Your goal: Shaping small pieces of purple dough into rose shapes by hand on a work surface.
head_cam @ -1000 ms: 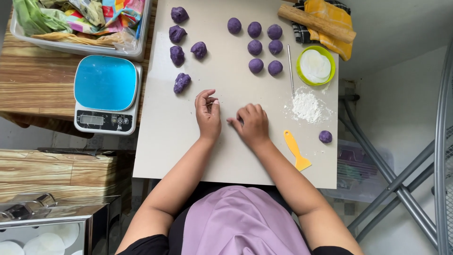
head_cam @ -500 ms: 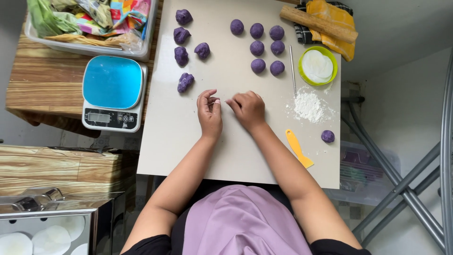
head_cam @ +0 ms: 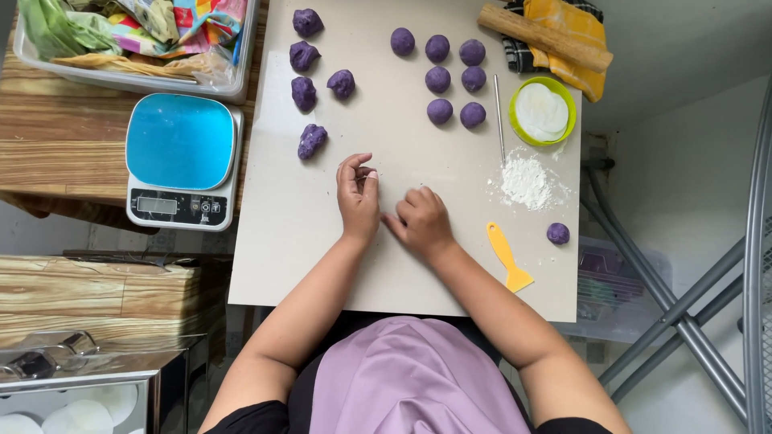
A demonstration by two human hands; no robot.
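Scale [head_cam: 180, 161] left of board [head_cam: 386, 265], dough balls [head_cam: 438, 79] behind hands, flour [head_cam: 525, 178] right, scraper [head_cam: 507, 255] before flour

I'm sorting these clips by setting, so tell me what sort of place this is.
Probably a home kitchen or small food-prep corner. Purple dough balls lie on the pale worktable, with a flour pile, a blue kitchen scale and a wooden rolling pin.

The table [head_cam: 322, 233] is smooth and matt; the purple dough pieces [head_cam: 438, 79] look soft and dull. Upper left, the scale [head_cam: 181, 161] is glossy plastic on grained wood [head_cam: 56, 153]. Upper right, a wooden rolling pin [head_cam: 547, 38] lies on yellow cloth [head_cam: 563, 20].
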